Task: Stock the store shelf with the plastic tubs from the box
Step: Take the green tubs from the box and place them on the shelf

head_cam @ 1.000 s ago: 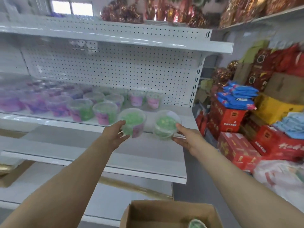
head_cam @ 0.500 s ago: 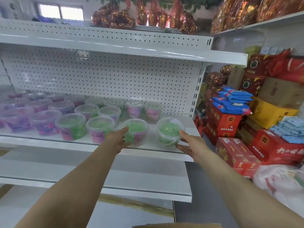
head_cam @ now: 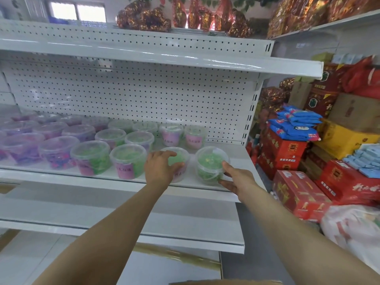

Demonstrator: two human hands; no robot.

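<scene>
Tub of clear round green-filled plastic (head_cam: 179,159) is clasped at left hand's (head_cam: 159,170) one o'clock; twin tub (head_cam: 209,163) at right hand's (head_cam: 238,179) eleven.

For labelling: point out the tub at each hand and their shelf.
Left-hand tub (head_cam: 182,155), head view, lid's right part.
Right-hand tub (head_cam: 210,159), head view, lid's middle.
Shelf (head_cam: 244,165), head view, bare right end.
</scene>
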